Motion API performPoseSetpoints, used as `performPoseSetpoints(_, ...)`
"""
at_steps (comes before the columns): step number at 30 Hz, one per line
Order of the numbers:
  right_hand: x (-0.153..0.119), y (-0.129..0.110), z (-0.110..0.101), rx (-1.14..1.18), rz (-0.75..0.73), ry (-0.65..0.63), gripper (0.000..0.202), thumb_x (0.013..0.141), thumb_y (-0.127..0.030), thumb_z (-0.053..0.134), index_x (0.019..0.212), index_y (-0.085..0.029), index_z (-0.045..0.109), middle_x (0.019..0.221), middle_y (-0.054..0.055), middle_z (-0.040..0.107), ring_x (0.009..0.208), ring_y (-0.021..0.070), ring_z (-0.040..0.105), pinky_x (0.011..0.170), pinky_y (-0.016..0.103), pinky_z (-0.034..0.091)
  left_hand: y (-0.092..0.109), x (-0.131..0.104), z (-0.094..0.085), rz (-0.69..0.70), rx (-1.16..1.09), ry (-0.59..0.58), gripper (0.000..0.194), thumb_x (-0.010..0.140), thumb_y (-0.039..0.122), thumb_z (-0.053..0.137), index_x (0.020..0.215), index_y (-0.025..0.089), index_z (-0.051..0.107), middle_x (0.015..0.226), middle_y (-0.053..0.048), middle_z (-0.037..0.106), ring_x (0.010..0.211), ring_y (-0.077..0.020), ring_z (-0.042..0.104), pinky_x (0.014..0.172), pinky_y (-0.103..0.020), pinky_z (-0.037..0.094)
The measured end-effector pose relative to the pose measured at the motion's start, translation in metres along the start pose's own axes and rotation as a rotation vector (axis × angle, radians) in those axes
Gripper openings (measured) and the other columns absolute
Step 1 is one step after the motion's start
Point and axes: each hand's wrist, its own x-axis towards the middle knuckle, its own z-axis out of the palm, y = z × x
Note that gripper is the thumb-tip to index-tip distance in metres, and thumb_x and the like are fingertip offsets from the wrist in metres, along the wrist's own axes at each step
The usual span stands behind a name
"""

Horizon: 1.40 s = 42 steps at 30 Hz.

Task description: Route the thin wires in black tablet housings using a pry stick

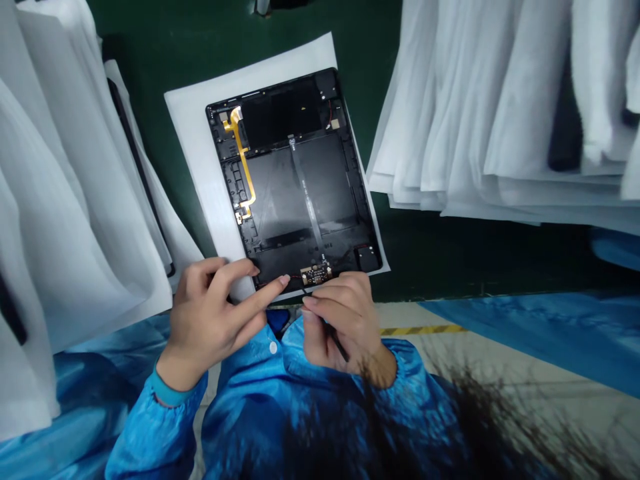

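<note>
A black tablet back housing [330, 187] lies open, inner side up, on a white foam sheet [193, 133]. An orange flex cable [246, 170] runs down its left side, and a grey ribbon cable [306, 193] crosses the middle to a small circuit board [316, 274] at the near edge. My left hand [215, 313] rests at the near left corner, fingers spread, the index fingertip by a thin red wire beside the board. Between thumb and fingers, my right hand [343, 320] pinches a thin black tweezers-like tool [336, 341], its tip close to the board.
White foam sheets with dark panels between them stand in a row at the left [75, 167] and hang over the right side [465, 100]. The green work surface [150, 33] shows between. Below its near edge, a floor with a yellow striped line [425, 329] is visible.
</note>
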Motion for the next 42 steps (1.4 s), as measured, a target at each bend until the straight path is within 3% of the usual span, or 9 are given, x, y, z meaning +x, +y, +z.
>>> performPoseSetpoints(11,-0.002,0.003,0.006,-0.071,-0.06,-0.018,0.021,0.084,-0.005,0.056,0.101,-0.018,0.054,0.078,0.003,0.065,0.07,0.0171,0.061,0.065,0.036,0.05,0.002,0.004,0.003,0.016,-0.005,0.031,0.052,0.086,0.027,0.068,0.135,0.04,0.058,0.113,-0.006,0.056,0.103,-0.0302,0.048,0.083,-0.043,0.047)
performPoseSetpoints(19,-0.003,0.003,0.004,-0.078,-0.056,-0.057,0.026,0.083,-0.004,0.056,0.103,-0.019,0.052,0.08,0.003,0.064,0.073,0.0176,0.059,0.067,0.036,0.049,0.001,0.003,0.003,0.01,0.008,0.025,0.067,0.088,0.03,0.065,0.148,0.045,0.041,0.113,-0.006,0.056,0.102,-0.0303,0.048,0.082,-0.042,0.047)
performPoseSetpoints(29,-0.007,0.007,0.007,-0.06,-0.092,-0.018,0.026,0.082,-0.005,0.055,0.105,-0.017,0.054,0.08,0.003,0.064,0.071,0.018,0.059,0.065,0.036,0.048,0.002,0.003,0.003,0.002,0.036,0.014,0.057,0.085,0.028,0.07,0.137,0.044,0.055,0.111,-0.005,0.058,0.104,-0.0279,0.048,0.084,-0.04,0.047)
performPoseSetpoints(42,-0.006,0.004,0.011,-0.095,-0.039,0.005,0.022,0.084,-0.007,0.052,0.103,-0.017,0.053,0.074,0.002,0.058,0.067,0.0185,0.052,0.065,0.037,0.044,0.002,0.002,0.002,0.0,0.023,0.021,0.053,0.085,0.029,0.07,0.135,0.041,0.059,0.112,-0.007,0.057,0.103,-0.0284,0.048,0.086,-0.041,0.046)
